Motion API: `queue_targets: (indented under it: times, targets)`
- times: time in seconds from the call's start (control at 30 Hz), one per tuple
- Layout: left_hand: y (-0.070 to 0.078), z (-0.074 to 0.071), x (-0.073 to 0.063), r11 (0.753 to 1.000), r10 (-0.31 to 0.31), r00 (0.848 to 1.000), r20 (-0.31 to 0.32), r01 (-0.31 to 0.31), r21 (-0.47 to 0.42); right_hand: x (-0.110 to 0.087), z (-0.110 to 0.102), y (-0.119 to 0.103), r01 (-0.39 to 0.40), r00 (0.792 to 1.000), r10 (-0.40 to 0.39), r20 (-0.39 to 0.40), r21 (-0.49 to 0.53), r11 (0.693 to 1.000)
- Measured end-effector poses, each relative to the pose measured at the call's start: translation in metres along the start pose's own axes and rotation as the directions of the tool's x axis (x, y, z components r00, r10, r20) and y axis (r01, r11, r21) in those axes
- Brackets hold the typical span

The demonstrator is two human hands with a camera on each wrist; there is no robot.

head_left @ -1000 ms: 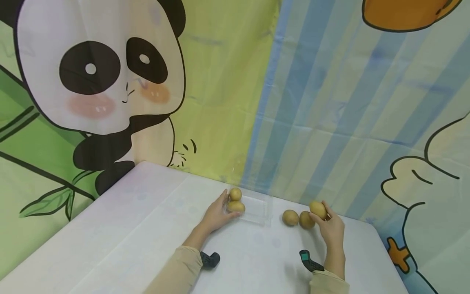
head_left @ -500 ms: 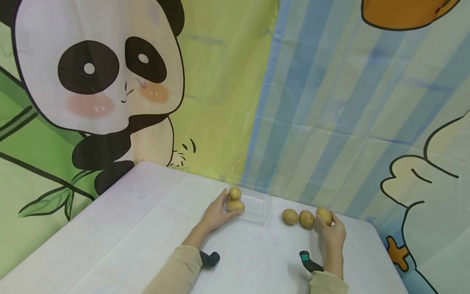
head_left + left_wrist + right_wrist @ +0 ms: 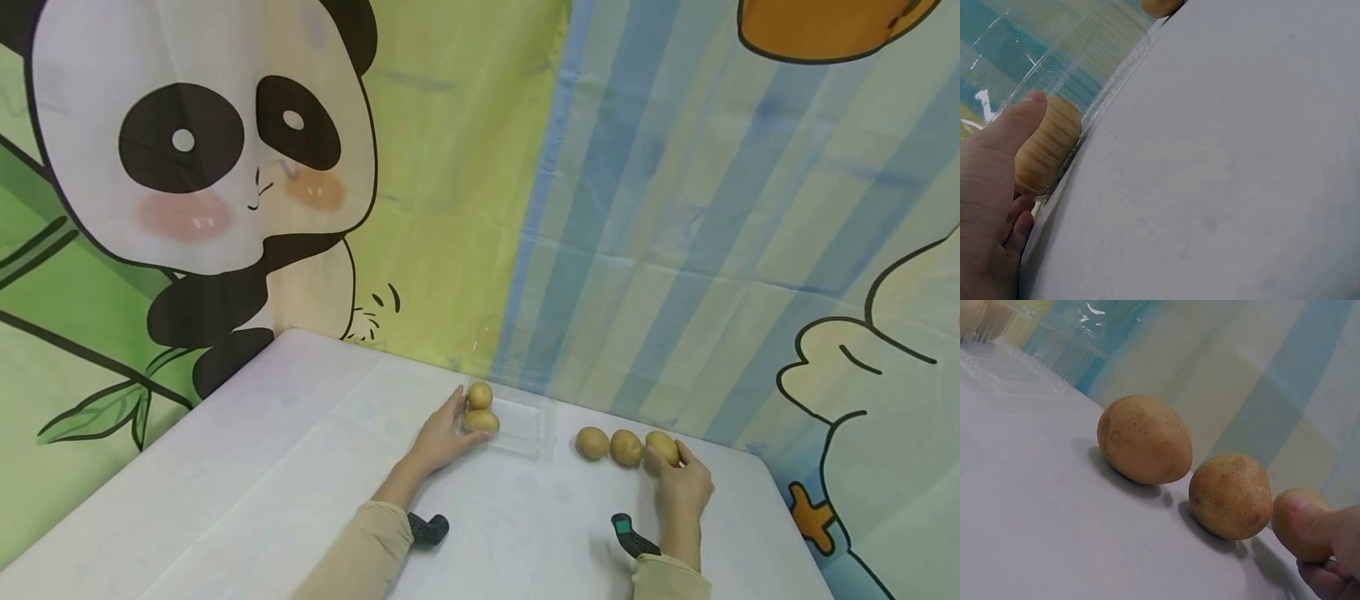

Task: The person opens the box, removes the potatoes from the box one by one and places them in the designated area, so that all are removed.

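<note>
The potato (image 3: 662, 442) in your right grip (image 3: 686, 487) has just come across and down: a second ago you held it over the middle potato (image 3: 626, 448), and now it is low at the right end of the row, by the desk's (image 3: 300, 483) far edge towards the far right corner. You pinch it between thumb and fingers; whether its underside touches the desk you cannot tell from here. That means three potatoes outside the container make one line along the far edge, with the left potato (image 3: 592, 443) at the other end, and those two have kept their places. Next along that edge, to the left, is the clear container (image 3: 525, 425), where the rear potato (image 3: 480, 395) and the front potato (image 3: 482, 422) sit at its left end. Your left grip (image 3: 438, 437) has not shifted: it holds that end, thumb on the near side. As for what is in your way, the middle potato lies just beside the held one, so a knock looks easy, and the printed backdrop (image 3: 465, 208) hangs close behind the far edge. The left wrist mount (image 3: 429, 531) and right wrist mount (image 3: 633, 533) jut inward over the desk nearer you, well apart from the potatoes.
</note>
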State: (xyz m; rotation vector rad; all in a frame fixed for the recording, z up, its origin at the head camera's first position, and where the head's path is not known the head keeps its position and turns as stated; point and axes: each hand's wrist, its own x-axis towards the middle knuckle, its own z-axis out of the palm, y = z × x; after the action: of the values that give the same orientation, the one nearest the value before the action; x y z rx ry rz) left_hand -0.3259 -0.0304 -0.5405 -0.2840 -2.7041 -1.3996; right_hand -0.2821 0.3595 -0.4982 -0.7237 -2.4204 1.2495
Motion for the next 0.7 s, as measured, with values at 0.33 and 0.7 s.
queue_targets:
  times: [0.33, 0.7]
  targets:
    - [0.0002, -0.0006, -0.0003, 1.000, 0.025, 1.000, -0.005, -0.025, -0.012, 0.0000, 0.0042, 0.0041, 0.027, 1.000, -0.027, 0.004, -0.090, 0.996]
    - [0.0018, -0.0018, -0.0015, 1.000, 0.018, 1.000, -0.001, -0.018, -0.025, -0.0013, 0.0053, 0.0012, 0.059, 0.998, -0.057, 0.018, -0.148, 0.987]
